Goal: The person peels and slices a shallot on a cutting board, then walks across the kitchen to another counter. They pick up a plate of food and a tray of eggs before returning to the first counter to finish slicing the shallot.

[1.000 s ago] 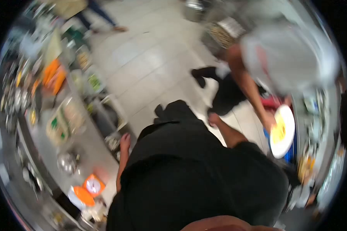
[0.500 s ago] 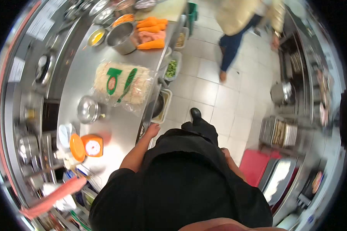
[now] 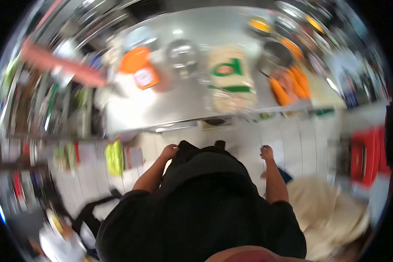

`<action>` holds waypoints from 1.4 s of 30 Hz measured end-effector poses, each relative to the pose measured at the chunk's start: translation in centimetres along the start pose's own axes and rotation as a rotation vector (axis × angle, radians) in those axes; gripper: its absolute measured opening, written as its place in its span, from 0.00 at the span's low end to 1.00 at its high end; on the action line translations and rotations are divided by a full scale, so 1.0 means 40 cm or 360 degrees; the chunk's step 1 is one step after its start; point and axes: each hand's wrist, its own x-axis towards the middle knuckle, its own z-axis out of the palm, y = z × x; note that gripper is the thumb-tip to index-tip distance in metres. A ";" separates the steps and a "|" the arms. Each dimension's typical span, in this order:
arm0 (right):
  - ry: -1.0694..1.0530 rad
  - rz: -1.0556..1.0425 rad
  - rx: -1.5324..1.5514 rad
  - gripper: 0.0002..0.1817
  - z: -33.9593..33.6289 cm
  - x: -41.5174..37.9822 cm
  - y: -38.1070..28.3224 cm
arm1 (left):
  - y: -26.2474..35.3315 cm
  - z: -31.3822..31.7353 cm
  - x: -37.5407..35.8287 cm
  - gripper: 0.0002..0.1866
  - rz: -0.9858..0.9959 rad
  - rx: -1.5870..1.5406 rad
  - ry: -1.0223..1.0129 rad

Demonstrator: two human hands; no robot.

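My left hand (image 3: 170, 151) hangs beside the front of my black clothing, its fingers loosely bent. Nothing shows in it. My right hand (image 3: 267, 153) is held away from my body over the tiled floor, fingers slightly curled and apart, with nothing visible in it. Both hands are below the near edge of a steel table (image 3: 183, 102) and touch nothing on it. On the table, in front of me, lies a clear plastic package (image 3: 229, 94) of pale food with a green label. Motion blurs the view.
An orange kitchen scale (image 3: 147, 77) and a metal bowl (image 3: 182, 56) stand on the table's left half. A steel pot (image 3: 276, 54) and peeled carrots (image 3: 299, 83) are at right. A person in beige (image 3: 323, 209) is close behind my right arm. Red stools (image 3: 366, 155) stand far right.
My body has turned left, so the table now lies across in front of me. My right hand has come out from my side. The person in beige now appears behind me at right.
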 end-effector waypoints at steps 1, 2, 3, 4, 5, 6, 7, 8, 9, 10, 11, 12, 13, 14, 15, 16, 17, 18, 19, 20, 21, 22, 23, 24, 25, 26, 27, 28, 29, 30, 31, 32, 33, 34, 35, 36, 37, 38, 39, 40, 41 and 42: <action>-0.0155 -0.0036 0.0185 0.17 0.002 0.061 -0.044 | 0.027 -0.017 -0.073 0.23 -0.0114 0.0012 0.0039; -0.0159 -0.0106 -0.0005 0.16 0.022 0.052 -0.136 | -0.013 -0.009 -0.108 0.24 -0.0068 0.0076 0.0124; -0.0276 -0.0009 0.0122 0.15 0.047 0.077 -0.178 | -0.055 -0.010 -0.137 0.24 -0.0015 0.0158 0.0199; -0.0361 -0.0002 0.0058 0.15 0.080 0.075 -0.221 | -0.109 0.000 -0.157 0.24 -0.0113 0.0025 0.0311; -0.0372 -0.0146 -0.0043 0.13 0.119 0.079 -0.231 | -0.152 0.016 -0.179 0.25 -0.0192 -0.0101 0.0405; -0.0604 -0.0397 -0.0382 0.12 0.158 0.163 -0.152 | -0.176 0.019 -0.210 0.24 -0.0319 -0.0149 0.0456; -0.0832 -0.0643 -0.0713 0.12 0.208 0.273 -0.118 | -0.200 0.018 -0.224 0.23 -0.0367 -0.0181 0.0510; -0.0757 -0.0485 -0.0700 0.12 0.257 0.190 -0.161 | -0.237 0.027 -0.240 0.23 -0.0402 -0.0205 0.0550; -0.0678 -0.0329 -0.0681 0.11 0.308 0.105 -0.207 | -0.273 0.039 -0.255 0.23 -0.0430 -0.0221 0.0581; -0.0711 -0.0313 -0.0746 0.11 0.352 0.060 -0.228 | -0.305 0.048 -0.272 0.23 -0.0483 -0.0278 0.0605; -0.0762 -0.0318 -0.0819 0.11 0.386 0.041 -0.248 | -0.331 0.053 -0.291 0.23 -0.0510 -0.0299 0.0594; -0.0818 -0.0337 -0.0881 0.11 0.419 0.018 -0.265 | -0.354 0.059 -0.307 0.22 -0.0532 -0.0316 0.0581; -0.0857 -0.0361 -0.0930 0.12 0.452 0.001 -0.281 | -0.375 0.052 -0.314 0.22 -0.0543 -0.0320 0.0572; -0.0888 -0.0378 -0.0963 0.12 0.480 -0.011 -0.294 | -0.401 0.054 -0.318 0.22 -0.0562 -0.0325 0.0572; -0.0915 -0.0398 -0.0997 0.12 0.508 -0.022 -0.307 | -0.425 0.051 -0.317 0.22 -0.0558 -0.0328 0.0527; -0.0941 -0.0410 -0.1033 0.12 0.530 -0.032 -0.318 | -0.443 0.042 -0.315 0.22 -0.0548 -0.0314 0.0514; -0.0966 -0.0428 -0.1069 0.12 0.560 -0.038 -0.330 | -0.460 0.030 -0.307 0.23 -0.0541 -0.0301 0.0504; -0.0983 -0.0437 -0.1098 0.12 0.582 -0.046 -0.342 | -0.477 0.007 -0.294 0.23 -0.0533 -0.0315 0.0514; -0.0988 -0.0448 -0.1125 0.12 0.604 -0.055 -0.355 | -0.492 -0.009 -0.275 0.23 -0.0521 -0.0330 0.0514; -0.0991 -0.0454 -0.1148 0.13 0.622 -0.062 -0.367 | -0.502 -0.039 -0.259 0.23 -0.0482 -0.0319 0.0552; -0.0994 -0.0456 -0.1170 0.13 0.636 -0.068 -0.375 | -0.511 -0.067 -0.239 0.23 -0.0463 -0.0316 0.0604; -0.0994 -0.0463 -0.1192 0.13 0.649 -0.074 -0.386 | -0.512 -0.102 -0.222 0.23 -0.0444 -0.0315 0.0651; -0.0997 -0.0465 -0.1210 0.13 0.660 -0.080 -0.393 | -0.508 -0.141 -0.210 0.22 -0.0425 -0.0312 0.0695; -0.0996 -0.0473 -0.1224 0.13 0.673 -0.084 -0.401 | -0.505 -0.180 -0.201 0.22 -0.0432 -0.0392 0.0720; -0.0998 -0.0475 -0.1240 0.13 0.685 -0.090 -0.409 | -0.495 -0.220 -0.201 0.22 -0.0441 -0.0473 0.0744; -0.0998 -0.0478 -0.1257 0.13 0.695 -0.095 -0.415 | -0.495 -0.243 -0.199 0.22 -0.0451 -0.0557 0.0770; -0.1007 -0.0480 -0.1274 0.14 0.706 -0.101 -0.420 | -0.494 -0.259 -0.203 0.22 -0.0442 -0.0585 0.0791; -0.1006 -0.0484 -0.1289 0.14 0.720 -0.105 -0.427 | -0.506 -0.276 -0.202 0.22 -0.0433 -0.0608 0.0817; -0.1008 -0.0487 -0.1303 0.14 0.730 -0.108 -0.431 | -0.517 -0.289 -0.204 0.22 -0.0421 -0.0628 0.0836; -0.1008 -0.0493 -0.1316 0.14 0.737 -0.111 -0.433 | -0.527 -0.292 -0.211 0.22 -0.0432 -0.0617 0.0841; -0.1012 -0.0496 -0.1329 0.14 0.745 -0.114 -0.437 | -0.546 -0.286 -0.215 0.22 -0.0433 -0.0569 0.0835; -0.1012 -0.0504 -0.1340 0.14 0.753 -0.117 -0.440 | -0.571 -0.273 -0.219 0.22 -0.0436 -0.0523 0.0829; -0.1012 -0.0508 -0.1352 0.15 0.760 -0.118 -0.445 | -0.594 -0.259 -0.223 0.22 -0.0436 -0.0475 0.0822; -0.1012 -0.0513 -0.1362 0.15 0.766 -0.121 -0.447 | -0.614 -0.244 -0.234 0.22 -0.0496 -0.0453 0.0765; -0.1015 -0.0515 -0.1368 0.15 0.771 -0.124 -0.447 | -0.636 -0.221 -0.245 0.22 -0.0513 -0.0444 0.0744; -0.1016 -0.0519 -0.1374 0.15 0.775 -0.126 -0.448 | -0.657 -0.198 -0.257 0.22 -0.0531 -0.0434 0.0721; -0.1016 -0.0526 -0.1388 0.15 0.783 -0.128 -0.452 | -0.669 -0.189 -0.274 0.22 -0.0548 -0.0424 0.0701; -0.1018 -0.0531 -0.1394 0.15 0.789 -0.131 -0.453 | -0.680 -0.181 -0.289 0.22 -0.0568 -0.0438 0.0689; -0.1022 -0.0534 -0.1401 0.15 0.790 -0.133 -0.454 | -0.689 -0.172 -0.302 0.22 -0.0588 -0.0452 0.0675; -0.1021 -0.0541 -0.1408 0.16 0.790 -0.134 -0.453 | -0.693 -0.157 -0.312 0.22 -0.0607 -0.0469 0.0657; -0.1025 -0.0543 -0.1412 0.16 0.793 -0.136 -0.454 | -0.698 -0.150 -0.317 0.22 -0.0615 -0.0474 0.0661; -0.1028 -0.0549 -0.1416 0.16 0.793 -0.137 -0.454 | -0.699 -0.140 -0.322 0.22 -0.0623 -0.0478 0.0661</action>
